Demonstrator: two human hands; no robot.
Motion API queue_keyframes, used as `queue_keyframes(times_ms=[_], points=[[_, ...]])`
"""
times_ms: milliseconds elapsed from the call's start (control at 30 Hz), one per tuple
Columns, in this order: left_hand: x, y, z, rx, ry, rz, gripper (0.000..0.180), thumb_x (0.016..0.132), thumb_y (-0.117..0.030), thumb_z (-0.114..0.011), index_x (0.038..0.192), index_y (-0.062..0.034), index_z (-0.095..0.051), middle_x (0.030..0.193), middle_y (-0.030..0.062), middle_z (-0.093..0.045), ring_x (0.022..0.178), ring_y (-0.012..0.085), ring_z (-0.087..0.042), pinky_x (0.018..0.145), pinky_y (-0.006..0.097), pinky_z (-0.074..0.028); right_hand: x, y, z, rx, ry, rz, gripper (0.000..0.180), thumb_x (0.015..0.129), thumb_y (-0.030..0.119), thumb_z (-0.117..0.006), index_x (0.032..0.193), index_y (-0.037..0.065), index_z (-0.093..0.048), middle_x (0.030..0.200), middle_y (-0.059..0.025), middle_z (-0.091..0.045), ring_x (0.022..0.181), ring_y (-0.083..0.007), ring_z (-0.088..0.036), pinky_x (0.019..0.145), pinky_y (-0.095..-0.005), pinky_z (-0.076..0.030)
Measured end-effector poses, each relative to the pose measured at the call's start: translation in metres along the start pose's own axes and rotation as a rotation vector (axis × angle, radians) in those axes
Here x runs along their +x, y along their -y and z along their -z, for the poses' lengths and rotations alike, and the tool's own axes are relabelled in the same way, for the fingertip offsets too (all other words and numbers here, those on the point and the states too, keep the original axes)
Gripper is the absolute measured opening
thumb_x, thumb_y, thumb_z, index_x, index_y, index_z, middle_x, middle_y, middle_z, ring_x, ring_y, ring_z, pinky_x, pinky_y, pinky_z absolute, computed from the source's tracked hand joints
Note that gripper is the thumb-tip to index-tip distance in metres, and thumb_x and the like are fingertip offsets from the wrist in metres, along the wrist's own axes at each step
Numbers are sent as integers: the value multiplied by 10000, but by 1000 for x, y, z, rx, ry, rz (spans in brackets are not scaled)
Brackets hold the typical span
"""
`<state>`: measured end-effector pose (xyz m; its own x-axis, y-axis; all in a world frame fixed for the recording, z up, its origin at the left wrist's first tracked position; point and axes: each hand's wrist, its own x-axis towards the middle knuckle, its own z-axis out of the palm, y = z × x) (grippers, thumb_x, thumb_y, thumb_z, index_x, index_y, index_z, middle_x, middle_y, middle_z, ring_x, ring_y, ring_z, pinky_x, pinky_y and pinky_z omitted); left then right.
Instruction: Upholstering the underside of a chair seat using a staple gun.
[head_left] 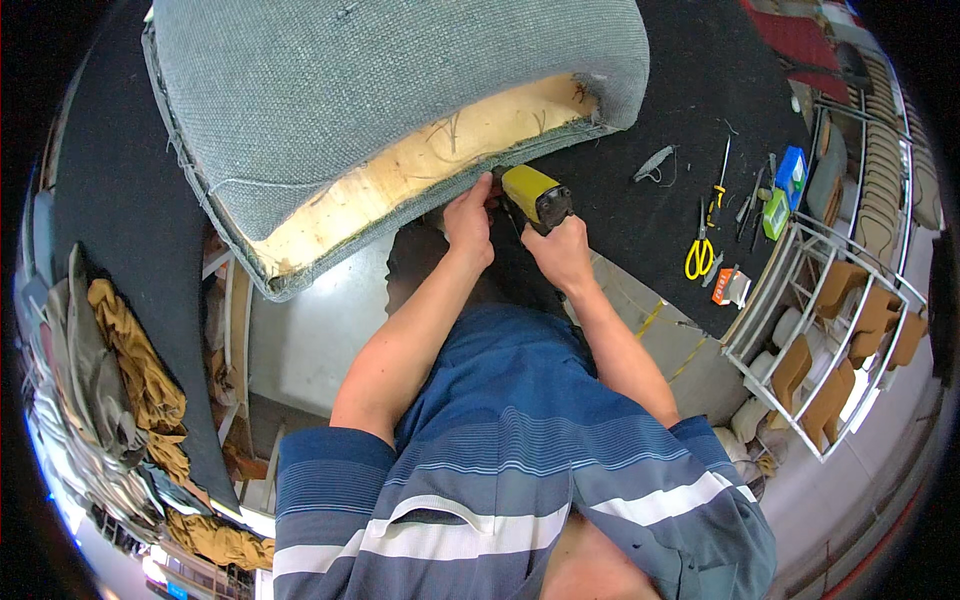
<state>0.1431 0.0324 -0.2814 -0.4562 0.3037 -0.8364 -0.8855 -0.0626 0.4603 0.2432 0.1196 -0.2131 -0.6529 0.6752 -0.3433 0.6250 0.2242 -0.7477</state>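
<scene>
A large seat cushion [400, 90] in grey-green woven fabric lies on the black-covered table. Bare plywood [430, 140] shows through a long curved opening along its near side, with loose threads on it. My left hand [470, 222] is closed at the fabric edge [400, 208] below this opening, thumb against it; its other fingers are partly hidden. In my right hand [562, 252] is a yellow and black staple gun [535, 193], gripped by its handle. Its nose points at the same edge, close beside my left fingertips.
Yellow-handled scissors [699, 257], a screwdriver [716, 205], a blue box [791, 175], a green box [776, 214] and an orange-white box [732, 287] lie on the right of the table. A metal rack [800, 330] with brown pieces stands beyond. Fabric piles [130, 350] are at left.
</scene>
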Motion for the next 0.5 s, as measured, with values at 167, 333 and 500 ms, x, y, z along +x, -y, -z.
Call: queue_keyframes(times_ms=[167, 333, 500], points=[[-4, -5, -6, -1, 3, -13, 225, 952, -307, -679, 950, -83, -700, 905, 5, -673, 821, 126, -564, 675, 307, -385, -2, 9, -2, -76, -22, -68, 330, 748, 85, -675, 1063, -14, -668, 963, -242, -703, 935, -420, -688, 806, -445, -540], [-1, -2, -2, -68, -3, 29, 227, 958, -223, -703, 980, 2, -728, 924, 35, -708, 823, 132, -607, 727, 274, -445, -4, 12, -6, -105, -28, -90, 328, 748, 75, -672, 1064, -13, -670, 983, -240, -706, 951, -427, -683, 813, -449, -539], [0, -1, -1, -83, 3, -12, 224, 957, -222, -704, 986, -1, -729, 954, 26, -706, 847, 128, -607, 743, 275, -446, -2, 10, -7, -23, -3, -106, 344, 755, 72, -669, 1090, -7, -687, 1003, -239, -711, 974, -412, -689, 823, -438, -541]])
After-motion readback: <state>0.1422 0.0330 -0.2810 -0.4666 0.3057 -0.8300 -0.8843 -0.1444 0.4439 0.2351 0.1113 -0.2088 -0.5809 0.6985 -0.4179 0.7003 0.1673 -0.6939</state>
